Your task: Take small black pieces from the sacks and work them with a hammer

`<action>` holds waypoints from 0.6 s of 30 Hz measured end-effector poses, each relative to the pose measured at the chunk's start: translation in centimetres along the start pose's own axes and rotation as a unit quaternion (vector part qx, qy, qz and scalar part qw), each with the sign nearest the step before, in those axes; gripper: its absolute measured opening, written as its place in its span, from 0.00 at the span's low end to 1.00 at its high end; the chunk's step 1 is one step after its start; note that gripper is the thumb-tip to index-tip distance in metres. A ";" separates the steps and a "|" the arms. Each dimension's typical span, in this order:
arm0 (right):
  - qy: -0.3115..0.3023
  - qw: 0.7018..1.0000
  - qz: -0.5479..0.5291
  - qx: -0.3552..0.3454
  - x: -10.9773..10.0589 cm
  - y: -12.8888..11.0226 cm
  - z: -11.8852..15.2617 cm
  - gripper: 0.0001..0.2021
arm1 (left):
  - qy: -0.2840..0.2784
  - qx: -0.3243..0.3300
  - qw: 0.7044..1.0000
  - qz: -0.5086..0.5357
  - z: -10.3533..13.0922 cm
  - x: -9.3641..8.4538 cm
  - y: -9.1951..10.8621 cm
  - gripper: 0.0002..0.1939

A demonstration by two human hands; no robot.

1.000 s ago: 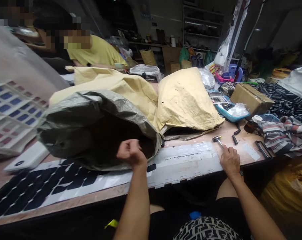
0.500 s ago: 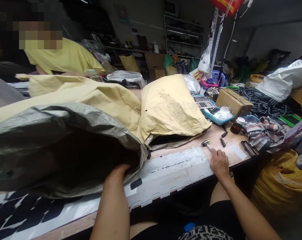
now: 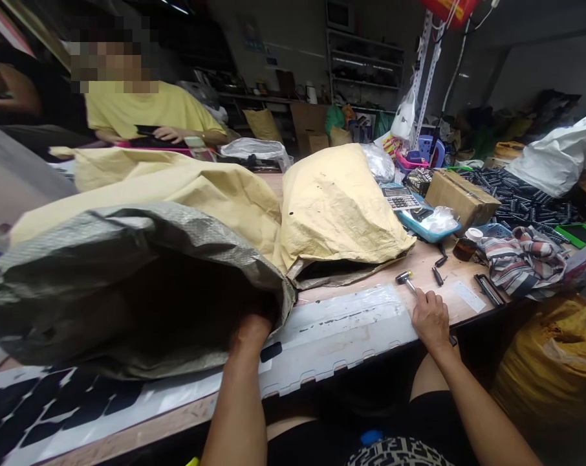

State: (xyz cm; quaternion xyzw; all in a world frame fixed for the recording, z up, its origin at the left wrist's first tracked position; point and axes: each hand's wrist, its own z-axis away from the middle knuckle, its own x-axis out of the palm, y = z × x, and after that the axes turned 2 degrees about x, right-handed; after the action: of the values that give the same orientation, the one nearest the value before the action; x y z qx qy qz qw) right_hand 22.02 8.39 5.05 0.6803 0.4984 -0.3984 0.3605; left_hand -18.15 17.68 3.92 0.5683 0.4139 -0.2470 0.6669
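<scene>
A large tan sack (image 3: 200, 188) lies on its side at the left, its grey-lined mouth gaping toward me. My left hand (image 3: 254, 327) is inside that mouth; its fingers are lost in the dark, and so is whatever they touch. At the table edge my right hand (image 3: 431, 317) is closed round the handle of a small hammer (image 3: 406, 278), whose head lies over the wood. Beside the first sack rests a second tan sack (image 3: 336, 200), filled out, with a narrow dark opening. A small black piece (image 3: 271, 352) lies below the sack's mouth.
A white board (image 3: 341, 336) runs along the table's front edge. To the right are dark screwdriver-like tools (image 3: 437, 276), a brown bottle (image 3: 466, 246), a striped cloth (image 3: 520, 262), a blue basket (image 3: 431, 230) and a cardboard box (image 3: 460, 197). A person in yellow (image 3: 152, 116) sits across.
The view has swung slightly left, so things sit farther right. My left hand stays in the sack and my right hand keeps the hammer. Across the table, the person's hand shows more.
</scene>
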 end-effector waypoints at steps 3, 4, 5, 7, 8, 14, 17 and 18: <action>-0.004 1.000 0.002 0.000 -0.1 0.0 0.0 0.20 | 0.078 -0.136 0.985 0.068 1.1 -0.7 0.6 0.23; -0.005 1.000 0.003 -0.001 -0.1 0.0 0.0 0.20 | 0.169 -0.151 0.970 0.092 1.8 -0.9 0.9 0.23; -0.005 1.000 0.003 -0.002 -0.1 0.0 -0.1 0.20 | 0.278 -0.146 0.942 0.116 2.7 -0.9 1.4 0.23; -0.006 1.000 0.003 -0.004 -0.1 0.0 -0.1 0.20 | 0.464 -0.087 0.867 0.161 4.9 -0.5 2.6 0.23; -0.007 1.000 0.003 -0.003 -0.1 0.0 -0.1 0.20 | 0.512 -0.039 0.840 0.177 6.0 0.0 3.4 0.23; -0.010 1.000 0.005 -0.003 0.0 -0.1 -0.1 0.20 | 0.310 0.396 0.852 0.143 6.8 5.1 10.6 0.16; -0.006 1.000 0.003 -0.007 -0.2 0.0 -0.1 0.20 | 0.127 0.419 0.899 0.027 3.5 7.3 13.8 0.18; -0.003 1.000 0.003 -0.008 -0.2 0.0 -0.1 0.20 | 0.077 0.403 0.912 -0.019 2.4 7.9 14.4 0.20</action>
State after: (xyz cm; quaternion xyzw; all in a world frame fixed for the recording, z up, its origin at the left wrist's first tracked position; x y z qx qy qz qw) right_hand 21.97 8.41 5.30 0.6777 0.4984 -0.3957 0.3684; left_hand -1.74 19.79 5.37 0.7984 0.3397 -0.3605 0.3422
